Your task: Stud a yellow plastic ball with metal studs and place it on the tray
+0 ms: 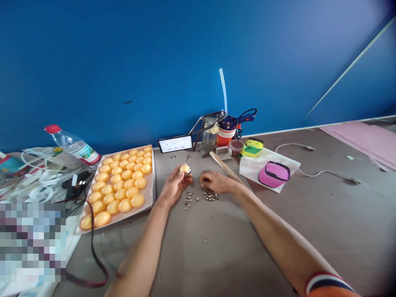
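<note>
My left hand [173, 187] is closed around a yellow ball [185, 169], holding it up between thumb and fingers. Shiny silver pieces line the ball's edge. To its right, my right hand [215, 181] hovers low over the grey table, fingers curled together and pointing left; whatever sits between the fingertips is too small to make out. Just below it lies a cluster of small shiny studs [211, 197]. A second, looser group of studs [188, 200] is spread between the two hands, nearer the left wrist.
At left, a shallow tray [154, 177] holds rows of yellow balls, beside a plastic bottle [77, 146] and tangled cables. Behind my hands stand a phone [175, 143], a glass jar [209, 138] and an orange-and-white cup [225, 136]. Wooden sticks [225, 166] and a pink pouch-like item [274, 175] lie right.
</note>
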A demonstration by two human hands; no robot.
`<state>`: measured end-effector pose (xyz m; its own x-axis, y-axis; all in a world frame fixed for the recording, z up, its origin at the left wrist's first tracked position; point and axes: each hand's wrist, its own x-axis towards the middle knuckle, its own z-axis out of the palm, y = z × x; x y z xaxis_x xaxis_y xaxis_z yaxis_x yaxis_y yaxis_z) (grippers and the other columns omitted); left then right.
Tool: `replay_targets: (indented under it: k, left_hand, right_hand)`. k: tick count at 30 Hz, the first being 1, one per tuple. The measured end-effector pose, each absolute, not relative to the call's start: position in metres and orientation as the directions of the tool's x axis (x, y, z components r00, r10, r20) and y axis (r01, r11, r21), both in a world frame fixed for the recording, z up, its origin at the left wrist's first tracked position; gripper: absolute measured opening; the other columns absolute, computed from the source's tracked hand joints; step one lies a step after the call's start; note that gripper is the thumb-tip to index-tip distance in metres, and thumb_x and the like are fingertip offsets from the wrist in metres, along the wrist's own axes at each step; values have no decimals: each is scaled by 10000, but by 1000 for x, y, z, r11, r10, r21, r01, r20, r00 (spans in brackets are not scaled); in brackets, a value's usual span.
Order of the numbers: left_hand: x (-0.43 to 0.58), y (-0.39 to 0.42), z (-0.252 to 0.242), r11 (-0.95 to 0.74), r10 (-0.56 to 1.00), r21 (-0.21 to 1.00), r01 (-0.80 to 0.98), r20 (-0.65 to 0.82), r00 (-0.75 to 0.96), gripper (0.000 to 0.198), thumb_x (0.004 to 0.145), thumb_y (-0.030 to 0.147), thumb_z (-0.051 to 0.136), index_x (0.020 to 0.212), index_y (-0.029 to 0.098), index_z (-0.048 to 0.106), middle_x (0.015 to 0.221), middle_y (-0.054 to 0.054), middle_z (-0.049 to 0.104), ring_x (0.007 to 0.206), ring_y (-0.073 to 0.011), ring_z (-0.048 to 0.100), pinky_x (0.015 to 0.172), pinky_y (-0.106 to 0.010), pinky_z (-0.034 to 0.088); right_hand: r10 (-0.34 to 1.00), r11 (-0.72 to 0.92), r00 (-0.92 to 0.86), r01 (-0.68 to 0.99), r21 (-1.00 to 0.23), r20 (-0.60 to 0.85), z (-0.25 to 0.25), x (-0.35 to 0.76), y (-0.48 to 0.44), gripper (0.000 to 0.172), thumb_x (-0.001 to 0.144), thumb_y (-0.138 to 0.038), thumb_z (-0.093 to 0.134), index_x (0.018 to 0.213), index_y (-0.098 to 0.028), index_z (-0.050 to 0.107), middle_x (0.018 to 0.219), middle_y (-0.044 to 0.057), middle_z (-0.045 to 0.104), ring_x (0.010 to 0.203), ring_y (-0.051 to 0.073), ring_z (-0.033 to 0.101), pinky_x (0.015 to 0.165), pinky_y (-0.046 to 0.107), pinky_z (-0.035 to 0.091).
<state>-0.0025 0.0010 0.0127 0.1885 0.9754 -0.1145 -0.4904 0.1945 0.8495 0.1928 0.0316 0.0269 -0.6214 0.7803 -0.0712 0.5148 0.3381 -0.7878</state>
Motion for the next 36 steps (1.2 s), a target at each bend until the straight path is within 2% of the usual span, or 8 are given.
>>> replay_targets:
  k: [3,8,11,15,19,28,36]
  left_hand:
    - [-2,1,13,190,976,850,-491,-111,186,429,747,320,669,1130,181,533,841,-41,644,699,-146,622,705,-299,465]
    - [-1,1,13,192,977,853,-485,-118,179,431,733,320,682,1119,182,548,857,-41,639,718,-145,615,713,-296,462]
    - [0,0,13,181,979,860,-478,-114,167,435,726,318,690,1117,184,554,874,-41,634,745,-146,613,715,-286,461]
    - [1,-1,14,192,975,880,-434,-121,185,468,724,337,690,1145,191,549,887,-42,627,736,-145,609,710,-286,466]
    - [1,-1,14,173,975,902,-396,-99,199,471,728,326,685,1162,203,550,967,-47,611,803,-152,601,752,-291,473]
    - [1,-4,12,139,971,960,-244,-84,223,484,753,351,648,1210,235,541,1022,-57,619,813,-179,604,796,-342,470]
    - [0,-4,12,137,962,961,-239,-72,265,492,757,353,645,1224,241,539,1021,-56,622,841,-197,603,798,-344,465]
  right_hand:
    - [845,227,-534,432,-873,-44,25,193,33,77,723,-152,490,716,-176,563,658,3,637,581,109,533,561,220,382]
    - [890,44,-456,146,-988,-28,27,190,32,62,747,-223,532,708,-174,531,536,-29,572,509,92,509,548,218,379]
    - [921,-36,-389,-23,-999,-25,27,190,32,124,721,-265,582,711,-169,505,595,-33,565,493,69,476,535,215,363]
    - [928,-115,-369,-149,-982,-53,28,189,33,216,680,-314,643,756,-167,505,669,-21,573,521,66,474,534,217,353]
    - [923,-83,-384,-177,-981,-9,28,186,32,220,687,-337,647,757,-167,526,643,-28,549,531,71,468,545,221,353]
    - [914,-25,-405,-86,-996,12,27,180,29,159,678,-317,624,723,-176,565,584,-48,492,564,89,435,588,232,363]
    - [874,-114,-485,-123,-986,-41,18,180,31,186,688,-338,643,726,-174,564,642,-44,529,574,82,466,595,223,361]
